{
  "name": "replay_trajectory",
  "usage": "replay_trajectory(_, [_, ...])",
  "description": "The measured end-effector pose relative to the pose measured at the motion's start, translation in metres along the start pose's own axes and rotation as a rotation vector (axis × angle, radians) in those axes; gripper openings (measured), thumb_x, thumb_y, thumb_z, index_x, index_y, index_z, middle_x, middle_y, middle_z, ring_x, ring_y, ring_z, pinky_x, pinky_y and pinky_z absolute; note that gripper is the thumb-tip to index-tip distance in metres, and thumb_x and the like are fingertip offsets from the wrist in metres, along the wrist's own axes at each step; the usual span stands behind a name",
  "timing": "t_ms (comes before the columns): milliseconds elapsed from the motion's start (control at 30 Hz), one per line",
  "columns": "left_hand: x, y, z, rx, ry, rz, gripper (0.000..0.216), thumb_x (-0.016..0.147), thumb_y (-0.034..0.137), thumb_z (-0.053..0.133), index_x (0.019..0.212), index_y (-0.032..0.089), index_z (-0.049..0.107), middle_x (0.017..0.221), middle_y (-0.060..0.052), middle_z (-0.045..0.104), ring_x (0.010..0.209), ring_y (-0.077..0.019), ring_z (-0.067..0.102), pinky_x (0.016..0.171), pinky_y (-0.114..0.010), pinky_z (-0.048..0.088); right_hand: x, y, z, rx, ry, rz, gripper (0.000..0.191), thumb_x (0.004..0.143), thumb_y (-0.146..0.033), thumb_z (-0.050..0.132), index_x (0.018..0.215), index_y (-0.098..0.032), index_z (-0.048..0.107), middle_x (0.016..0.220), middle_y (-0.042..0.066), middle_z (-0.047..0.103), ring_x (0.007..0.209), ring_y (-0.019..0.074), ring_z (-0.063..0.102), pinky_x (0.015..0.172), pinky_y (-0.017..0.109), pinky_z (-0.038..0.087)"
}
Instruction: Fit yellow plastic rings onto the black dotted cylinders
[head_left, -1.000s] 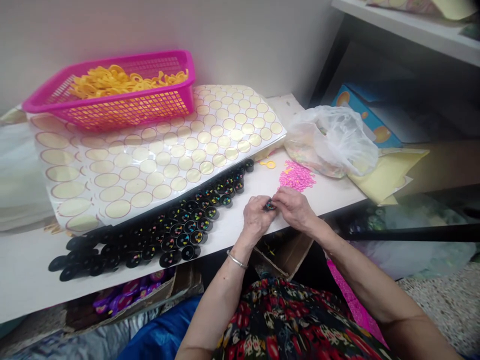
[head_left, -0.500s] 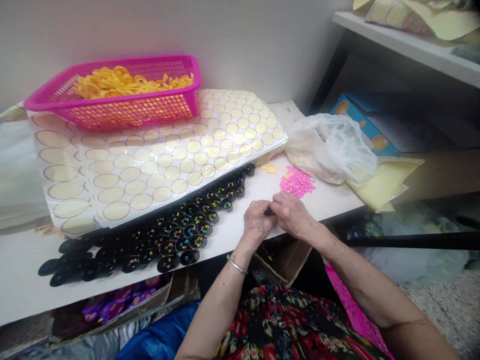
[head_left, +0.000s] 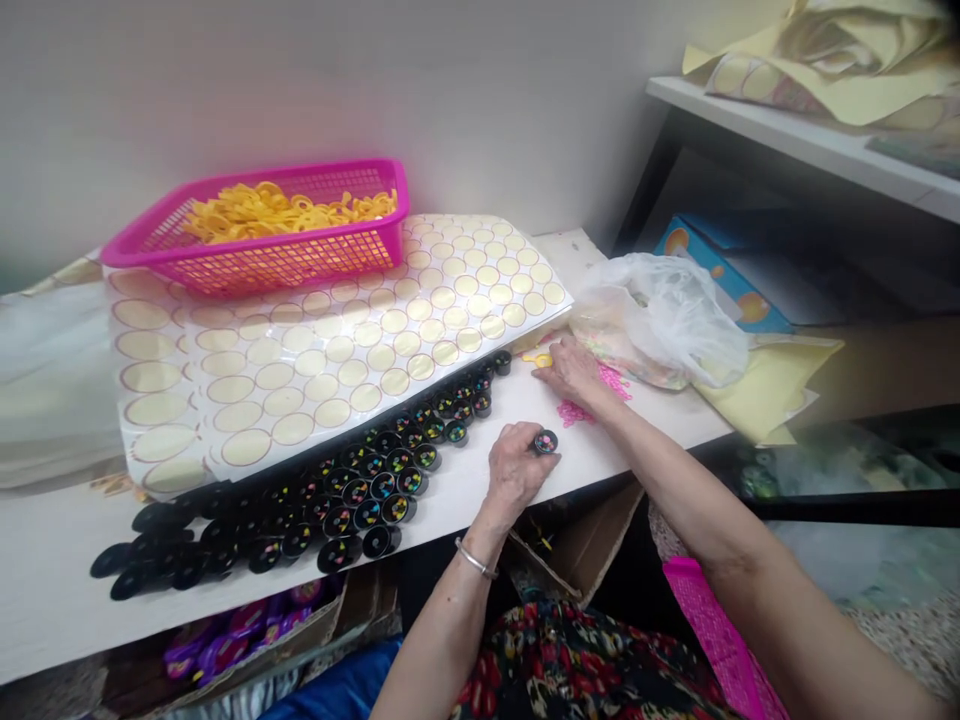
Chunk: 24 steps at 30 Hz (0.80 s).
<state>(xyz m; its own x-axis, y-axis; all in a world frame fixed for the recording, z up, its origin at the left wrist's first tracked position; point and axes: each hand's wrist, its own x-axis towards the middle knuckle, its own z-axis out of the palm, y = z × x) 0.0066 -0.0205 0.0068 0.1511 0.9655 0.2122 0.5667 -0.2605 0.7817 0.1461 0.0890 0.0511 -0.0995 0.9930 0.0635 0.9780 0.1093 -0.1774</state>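
Observation:
My left hand (head_left: 514, 467) is closed round a small black round cap (head_left: 545, 441) with coloured bits in it, near the table's front edge. Farther back, my right hand (head_left: 571, 371) rests with fingers down on the table beside a yellow ring piece (head_left: 540, 358) and over the pile of small pink pieces (head_left: 604, 388); its fingertips are partly hidden. To the left lie rows of several black caps (head_left: 352, 482) with coloured inserts.
Sheets of round stickers (head_left: 322, 345) cover the table, with a pink basket (head_left: 262, 262) of yellow rings on them at the back. A clear plastic bag (head_left: 664, 315) and yellow paper (head_left: 772, 385) lie at right. Cardboard boxes (head_left: 577, 540) sit under the table edge.
My hands were together on the black cap; now the right hand has moved away to the pink pieces and yellow ring, while the left keeps the cap. The view tilted upward.

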Motion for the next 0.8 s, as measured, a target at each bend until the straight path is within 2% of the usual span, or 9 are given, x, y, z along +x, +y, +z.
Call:
replay_trajectory(133, [0.000,0.001,-0.001,-0.007,-0.015,-0.010,0.023,0.057,0.019,0.070,0.079,0.019,0.063,0.077,-0.001,0.063,0.075,-0.0162,0.052,0.071,-0.029,0.043,0.005,-0.002,0.003,0.019,0.004,-0.061,0.025,0.079,-0.032,0.054,0.090,-0.011,0.061,0.098,0.015,0.057,0.094,0.0246,0.051,0.078,0.033,0.038])
replay_trajectory(233, [0.001,0.002,-0.002,-0.040,-0.016,-0.015,0.028,0.056,0.018,0.069,0.083,0.019,0.064,0.080,-0.002,0.063,0.078,-0.0173,0.052,0.073,-0.031,0.043,-0.006,0.002,-0.005,0.152,0.060,-0.055,0.020,0.077,-0.030,0.054,0.081,-0.011,0.062,0.089,0.013,0.058,0.087,0.0231,0.052,0.075,0.033,0.038])
replay_trajectory(300, [0.001,0.001,-0.004,-0.129,0.005,-0.017,0.035,0.056,0.014,0.066,0.091,0.019,0.064,0.093,-0.005,0.063,0.086,-0.0188,0.053,0.075,-0.032,0.044,-0.023,0.003,-0.016,0.386,0.112,-0.039,0.020,0.074,-0.032,0.057,0.077,-0.012,0.062,0.081,0.008,0.057,0.080,0.0200,0.052,0.072,0.031,0.038])
replay_trajectory(367, [0.000,0.000,-0.009,-0.297,0.068,-0.046,0.041,0.058,0.013,0.062,0.098,0.018,0.063,0.107,-0.008,0.059,0.091,-0.0186,0.053,0.072,-0.030,0.045,-0.048,0.002,-0.028,0.765,0.099,0.016,0.022,0.072,-0.035,0.059,0.078,-0.014,0.062,0.072,0.003,0.055,0.070,0.0156,0.050,0.066,0.028,0.038])
replay_trajectory(467, [-0.004,0.003,-0.020,-0.576,0.211,-0.138,0.037,0.062,0.017,0.062,0.099,0.017,0.063,0.111,-0.009,0.056,0.084,-0.0145,0.054,0.068,-0.026,0.045,-0.090,-0.002,-0.040,1.423,-0.136,0.184,0.024,0.071,-0.037,0.061,0.076,-0.014,0.061,0.065,0.000,0.052,0.056,0.0103,0.044,0.056,0.026,0.036])
replay_trajectory(567, [-0.008,0.020,-0.030,-0.813,0.235,-0.231,0.036,0.064,0.023,0.066,0.100,0.018,0.062,0.100,-0.006,0.059,0.074,-0.0099,0.052,0.066,-0.023,0.044,-0.123,-0.006,-0.041,1.814,-0.438,0.266,0.020,0.072,-0.033,0.061,0.076,-0.014,0.061,0.068,0.001,0.054,0.055,0.0088,0.045,0.056,0.026,0.038])
replay_trajectory(700, [-0.011,0.050,-0.040,-0.973,0.014,-0.368,0.033,0.062,0.028,0.071,0.091,0.015,0.065,0.077,-0.002,0.060,0.062,-0.0070,0.051,0.060,-0.020,0.043,-0.142,-0.012,-0.034,1.962,-0.663,0.310,0.019,0.073,-0.030,0.059,0.081,-0.013,0.062,0.067,0.002,0.057,0.054,0.0089,0.048,0.055,0.025,0.040])
replay_trajectory(733, [-0.012,0.055,-0.042,-0.971,-0.039,-0.391,0.029,0.060,0.027,0.073,0.084,0.013,0.066,0.071,-0.001,0.059,0.060,-0.0069,0.051,0.058,-0.019,0.042,-0.144,-0.015,-0.032,1.950,-0.675,0.313,0.020,0.073,-0.030,0.059,0.081,-0.012,0.062,0.067,0.002,0.058,0.053,0.0089,0.048,0.053,0.025,0.041])
replay_trajectory(800, [-0.014,0.061,-0.045,-0.946,-0.078,-0.431,0.022,0.057,0.025,0.075,0.072,0.011,0.065,0.062,0.000,0.058,0.055,-0.0063,0.050,0.054,-0.018,0.041,-0.148,-0.021,-0.029,1.874,-0.577,0.325,0.021,0.073,-0.032,0.060,0.080,-0.013,0.062,0.064,0.001,0.058,0.048,0.0084,0.047,0.049,0.024,0.039])
